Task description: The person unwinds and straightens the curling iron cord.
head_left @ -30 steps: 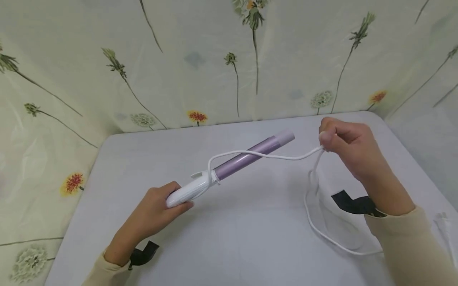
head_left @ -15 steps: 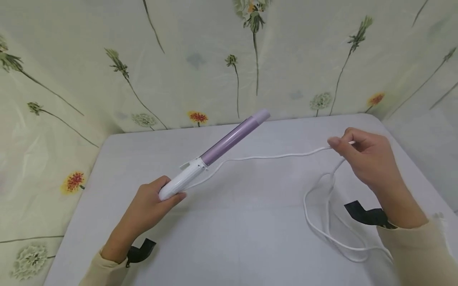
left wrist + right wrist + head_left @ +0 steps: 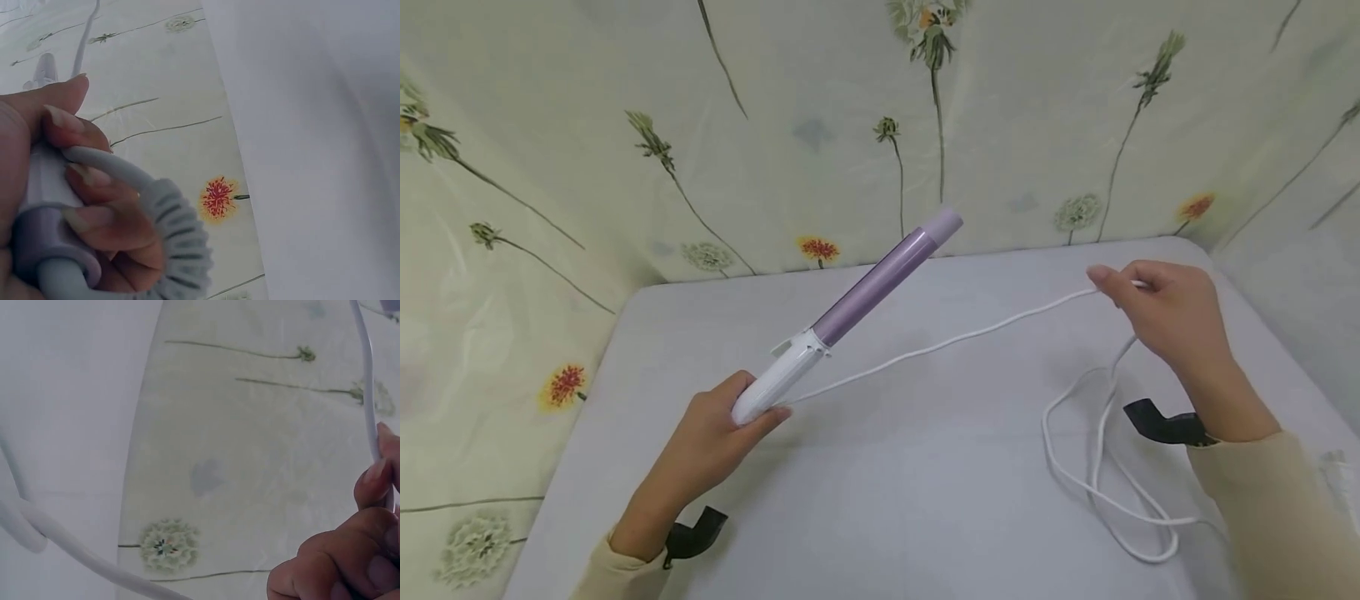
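A curling iron with a purple barrel [image 3: 880, 283] and white handle [image 3: 778, 379] slants up to the right over the table. My left hand [image 3: 711, 433] grips its handle. In the left wrist view, the fingers [image 3: 94, 219] curl round the handle, and the ribbed grey cord sleeve [image 3: 181, 244] bends back beneath them. From there the white cord [image 3: 940, 343] stretches across to my right hand [image 3: 1176, 312], which pinches it between thumb and forefinger. Past that hand the cord drops into loose loops [image 3: 1097, 492] on the right of the table. The right wrist view shows the cord [image 3: 369, 375] running into the pinch.
A white-covered table [image 3: 925, 500] lies under both hands. Behind it and at the sides hangs a pale flower-patterned sheet [image 3: 1000, 125]. At the far right, a pale blurred thing [image 3: 1337, 475] lies partly behind the right sleeve [image 3: 1262, 500].
The curling iron has tilted more upright and its tip has moved left. My right hand has moved right, and the cord, earlier crossing over the barrel, now runs nearly straight below it.
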A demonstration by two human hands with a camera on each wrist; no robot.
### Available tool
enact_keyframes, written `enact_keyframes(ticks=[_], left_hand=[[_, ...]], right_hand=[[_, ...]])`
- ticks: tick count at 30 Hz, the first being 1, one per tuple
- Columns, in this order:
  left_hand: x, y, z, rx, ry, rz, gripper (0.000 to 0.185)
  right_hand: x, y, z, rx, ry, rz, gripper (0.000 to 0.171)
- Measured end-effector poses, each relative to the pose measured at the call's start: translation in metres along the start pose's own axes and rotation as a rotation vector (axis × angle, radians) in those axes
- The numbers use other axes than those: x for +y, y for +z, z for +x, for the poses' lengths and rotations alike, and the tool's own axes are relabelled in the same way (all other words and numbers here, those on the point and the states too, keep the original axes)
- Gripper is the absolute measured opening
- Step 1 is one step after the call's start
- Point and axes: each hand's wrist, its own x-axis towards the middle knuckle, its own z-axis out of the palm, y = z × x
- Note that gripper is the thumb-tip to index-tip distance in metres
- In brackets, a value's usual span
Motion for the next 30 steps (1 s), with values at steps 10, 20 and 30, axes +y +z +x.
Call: enact_keyframes(ticks=[10,20,30], left_hand=[[-0.022,0.013,0.006,-0.003,-0.074,-0.042,0.037],[-0.030,0.022,0.016,0.038,0.007,0.009,0.031],[-0.033,0.024,0.027,-0.070,0.078,0.050,0.031]], right_hand=[[0.011,0.039,0.011,-0.261,0.016,-0.071,0.061],[0.023,0.056,0.025,-0.396,-0.023,-0.182,0.064],[0.039,0.079,0.052,-0.448,-0.048,-0.228,0.062]])
